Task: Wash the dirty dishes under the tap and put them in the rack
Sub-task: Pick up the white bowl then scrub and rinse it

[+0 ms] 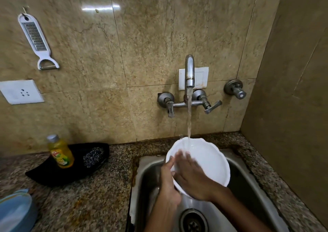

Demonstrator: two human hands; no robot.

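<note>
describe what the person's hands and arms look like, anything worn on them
Both the left hand and the right hand are bare, with no gloves, rings, watch or bracelets visible. Both forearms are bare too, and no sleeve shows on either up to the bottom edge of the picture. The right hand's fingertips look blurred.

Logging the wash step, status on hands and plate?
Left hand grips white plate rim. Right hand flat on plate face. Tap stream hitting plate over sink. Nothing in the way.
</note>
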